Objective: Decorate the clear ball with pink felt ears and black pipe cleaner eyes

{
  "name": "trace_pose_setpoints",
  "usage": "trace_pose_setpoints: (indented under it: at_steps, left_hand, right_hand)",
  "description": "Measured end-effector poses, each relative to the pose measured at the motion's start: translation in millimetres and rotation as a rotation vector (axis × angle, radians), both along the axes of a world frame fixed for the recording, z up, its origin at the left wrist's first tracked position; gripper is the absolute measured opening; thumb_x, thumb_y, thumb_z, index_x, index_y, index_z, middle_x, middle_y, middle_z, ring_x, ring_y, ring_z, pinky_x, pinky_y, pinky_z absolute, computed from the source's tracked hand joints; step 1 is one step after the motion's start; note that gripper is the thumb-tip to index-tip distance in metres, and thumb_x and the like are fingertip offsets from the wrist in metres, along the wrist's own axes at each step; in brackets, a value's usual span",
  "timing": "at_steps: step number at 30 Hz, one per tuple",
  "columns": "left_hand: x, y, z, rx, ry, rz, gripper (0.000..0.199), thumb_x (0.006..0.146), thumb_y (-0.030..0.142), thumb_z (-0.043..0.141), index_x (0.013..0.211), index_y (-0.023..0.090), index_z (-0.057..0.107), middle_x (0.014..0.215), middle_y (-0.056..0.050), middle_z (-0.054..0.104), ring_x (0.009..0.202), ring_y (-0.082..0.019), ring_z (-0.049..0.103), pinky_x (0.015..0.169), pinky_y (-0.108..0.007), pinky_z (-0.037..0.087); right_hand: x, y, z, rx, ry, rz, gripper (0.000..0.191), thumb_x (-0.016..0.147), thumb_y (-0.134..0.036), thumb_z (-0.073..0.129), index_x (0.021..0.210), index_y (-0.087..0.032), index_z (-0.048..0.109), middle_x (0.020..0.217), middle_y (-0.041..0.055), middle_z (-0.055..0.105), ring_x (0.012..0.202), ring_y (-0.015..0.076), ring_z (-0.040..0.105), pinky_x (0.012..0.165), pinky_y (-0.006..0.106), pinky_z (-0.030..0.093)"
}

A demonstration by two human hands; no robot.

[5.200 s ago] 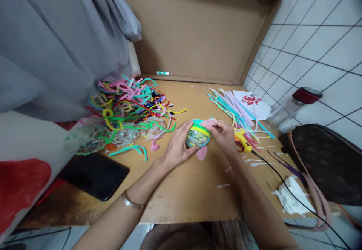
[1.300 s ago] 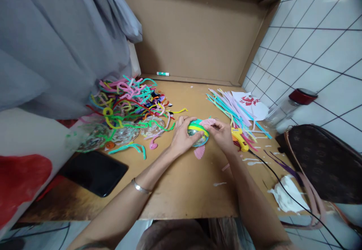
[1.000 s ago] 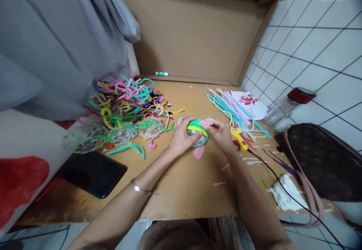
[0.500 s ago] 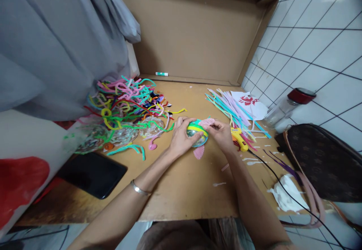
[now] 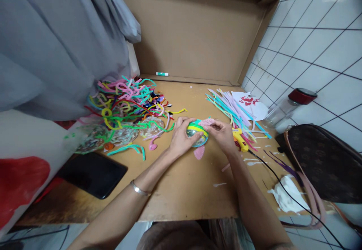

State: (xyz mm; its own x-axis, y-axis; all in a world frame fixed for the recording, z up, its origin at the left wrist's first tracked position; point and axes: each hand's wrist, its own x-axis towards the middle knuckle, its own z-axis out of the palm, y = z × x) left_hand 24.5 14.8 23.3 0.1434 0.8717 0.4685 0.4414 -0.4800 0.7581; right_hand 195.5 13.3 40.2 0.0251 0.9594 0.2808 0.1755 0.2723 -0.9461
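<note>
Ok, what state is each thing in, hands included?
Left hand: curled around the round ornament
Right hand: pinching the upper pink piece
Lower pink piece: not held, attachment unclear
Yellow glue gun: lying down, not held
Black phone: lying flat, dark face up
Bottle: lid on
Left pipe cleaners: bent, tangled
Right pipe cleaners: mostly straight, loosely bundled
White wad: crumpled
Small tube: on its side

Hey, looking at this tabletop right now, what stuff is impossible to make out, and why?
All in the head view:
- Left side of the banded ball: hidden by the left hand.
- Right end of the upper pink piece: covered by the right hand.
- Part of the yellow tool: behind the right hand and wrist.
- Brown bag's far end: cut off by the right edge.
- Marker-like tube's print: too small.
</note>
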Motion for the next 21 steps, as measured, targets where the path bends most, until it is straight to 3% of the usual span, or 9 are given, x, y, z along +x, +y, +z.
trace_pose_setpoints:
  at_steps: [21]
  left_hand:
    - [-0.9, -3.5, 2.2, -0.011, -0.021, -0.017, 0.046, 0.075, 0.036, 0.069, 0.118, 0.022, 0.06, 0.11, -0.008, 0.052, 0.109, -0.024, 0.052, 0.096, -0.04, 0.045]
  right_hand:
    - [-4.0, 1.1, -6.4, 0.051, -0.002, -0.024, 0.021, 0.07, -0.038, 0.07, 0.072, -0.017, 0.069, 0.073, 0.0016, 0.068, 0.067, 0.0157, 0.059, 0.067, 0.03, 0.05]
